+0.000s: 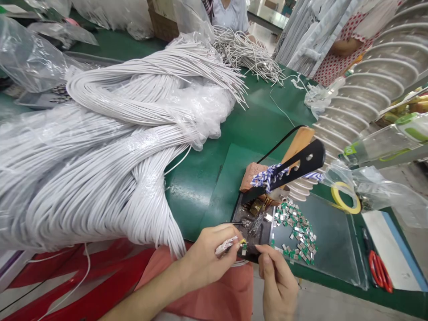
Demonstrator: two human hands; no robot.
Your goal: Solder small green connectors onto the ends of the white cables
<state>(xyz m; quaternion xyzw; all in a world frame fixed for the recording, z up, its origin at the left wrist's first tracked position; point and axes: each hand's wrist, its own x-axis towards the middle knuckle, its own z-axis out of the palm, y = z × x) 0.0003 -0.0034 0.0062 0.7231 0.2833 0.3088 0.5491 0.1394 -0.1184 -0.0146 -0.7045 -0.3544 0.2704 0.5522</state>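
Note:
My left hand (214,252) is closed in a pinch above the front edge of the green table. At its fingertips sits a small green-and-silver connector (244,249) with a yellow bit beside it. A white, speckled piece (226,245) shows between the fingers; its kind is unclear. My right hand (278,281) is just to the right, thumb and forefinger pressed together, with the forefinger tip close to the connector. Whatever that pinch holds is too small to make out. Behind both hands lies a dark tray (238,214) with metallic scraps.
Loose green-and-silver connectors (301,236) lie on a mat at right. Large bundles of white cable (100,178) cover the left side. A black perforated bracket (301,162), brick (252,174) and ribbed hose (364,89) rise behind. Red-handled scissors (380,272) and yellow tape (346,197) lie right.

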